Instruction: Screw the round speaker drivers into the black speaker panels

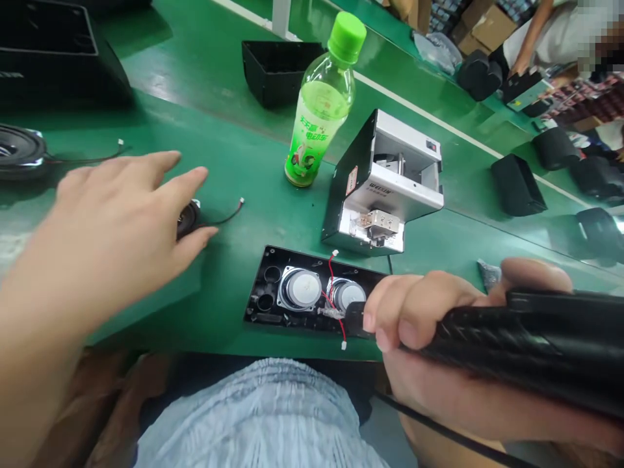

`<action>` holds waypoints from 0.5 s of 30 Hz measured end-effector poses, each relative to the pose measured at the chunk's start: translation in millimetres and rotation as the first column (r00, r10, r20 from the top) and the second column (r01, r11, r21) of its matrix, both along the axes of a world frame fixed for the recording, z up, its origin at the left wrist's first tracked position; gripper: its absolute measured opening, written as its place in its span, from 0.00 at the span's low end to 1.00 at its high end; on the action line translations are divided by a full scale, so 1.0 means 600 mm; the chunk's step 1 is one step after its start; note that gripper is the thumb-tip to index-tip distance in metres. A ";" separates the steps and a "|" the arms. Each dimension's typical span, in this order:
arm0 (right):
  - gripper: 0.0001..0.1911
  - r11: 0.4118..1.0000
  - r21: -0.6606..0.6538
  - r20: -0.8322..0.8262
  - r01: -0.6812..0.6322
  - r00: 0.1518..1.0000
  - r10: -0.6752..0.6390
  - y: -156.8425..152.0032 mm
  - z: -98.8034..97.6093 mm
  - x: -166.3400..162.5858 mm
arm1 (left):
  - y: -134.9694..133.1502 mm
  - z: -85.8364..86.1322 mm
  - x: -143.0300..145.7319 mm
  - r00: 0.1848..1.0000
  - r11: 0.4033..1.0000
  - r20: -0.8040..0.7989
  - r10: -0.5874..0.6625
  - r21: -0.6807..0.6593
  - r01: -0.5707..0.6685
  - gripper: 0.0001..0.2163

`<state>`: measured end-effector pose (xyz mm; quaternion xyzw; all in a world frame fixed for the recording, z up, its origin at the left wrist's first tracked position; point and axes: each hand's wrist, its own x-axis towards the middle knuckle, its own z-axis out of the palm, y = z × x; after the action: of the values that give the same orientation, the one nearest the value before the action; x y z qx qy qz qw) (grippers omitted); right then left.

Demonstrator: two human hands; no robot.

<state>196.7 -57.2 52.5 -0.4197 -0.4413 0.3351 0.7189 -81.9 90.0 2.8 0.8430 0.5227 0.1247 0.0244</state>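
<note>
My left hand (121,214) reaches out at the left with its fingers spread. Partly hidden behind its thumb and forefinger is a small black speaker (189,220) on the table, its thin wire ending in a white plug. In my right hand (424,318) is a black electric screwdriver (502,335), lying sideways with its tip end toward the left. That tip end is above a black speaker panel (263,309), whose right part the hand hides. Two speakers with pale round backs, a left one (303,289) and a right one (348,296), sit in the panel, with red wires and white plugs.
Beyond the panel stand a WEIXIN machine (404,175) and a green-capped bottle (319,104). An open black box (277,68) is behind. Far left are a black cabinet (58,71) and another speaker (22,153). A co-worker's hand (521,62) shows at upper right.
</note>
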 end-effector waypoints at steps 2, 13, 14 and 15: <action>0.24 0.999 -0.004 0.005 0.042 0.999 -0.042 0.002 -0.003 -0.007 | -0.034 0.013 0.025 0.964 0.984 0.203 -0.171 0.089 0.155 0.22; 0.24 0.988 0.026 0.077 0.152 0.985 -0.154 0.011 -0.017 -0.033 | -0.059 0.001 0.140 0.740 0.742 0.119 -0.662 -0.037 0.670 0.01; 0.24 0.989 0.015 0.080 0.147 0.986 -0.148 0.010 -0.018 -0.032 | -0.058 0.000 0.142 0.742 0.743 0.119 -0.660 -0.043 0.668 0.02; 0.23 0.989 0.006 0.082 0.145 0.986 -0.145 0.009 -0.019 -0.032 | -0.057 0.000 0.143 0.742 0.743 0.118 -0.660 -0.047 0.668 0.02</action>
<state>177.5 -51.6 40.9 -0.4640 -0.4388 0.2646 0.7226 3.7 55.9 2.8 0.9651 0.1916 0.1248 0.1279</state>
